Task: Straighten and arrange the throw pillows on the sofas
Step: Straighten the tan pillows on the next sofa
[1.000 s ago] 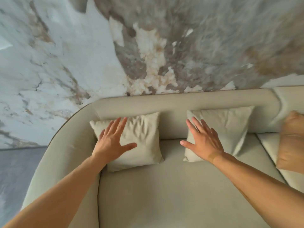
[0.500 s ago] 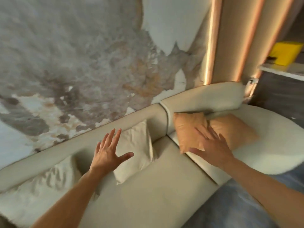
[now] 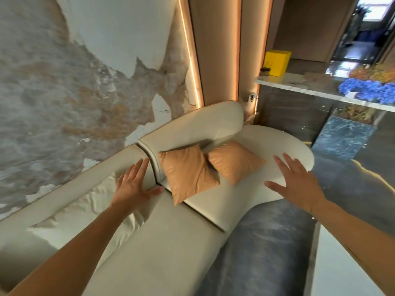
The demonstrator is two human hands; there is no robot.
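Observation:
Two tan leather pillows sit on the right end section of the cream sofa (image 3: 284, 146). The nearer tan pillow (image 3: 188, 174) leans upright against the backrest; the farther tan pillow (image 3: 233, 162) lies flatter beside it, overlapped at one corner. My left hand (image 3: 133, 186) hovers with fingers spread just left of the nearer tan pillow, over a cream pillow (image 3: 98, 201) that is partly hidden by my arm. My right hand (image 3: 296, 182) is spread open in the air over the seat's front edge, right of the tan pillows. Neither hand holds anything.
A second cream pillow (image 3: 57, 229) lies at the lower left of the sofa. A marbled wall runs behind. To the right stands a counter (image 3: 299, 86) with a yellow box (image 3: 276, 61) and blue flowers (image 3: 369, 90). Blue-grey rug (image 3: 263, 248) covers the floor in front.
My view has swung right from the two cream pillows to the tan ones. Both hands left the cream pillows and now hover open on either side of the tan pillows.

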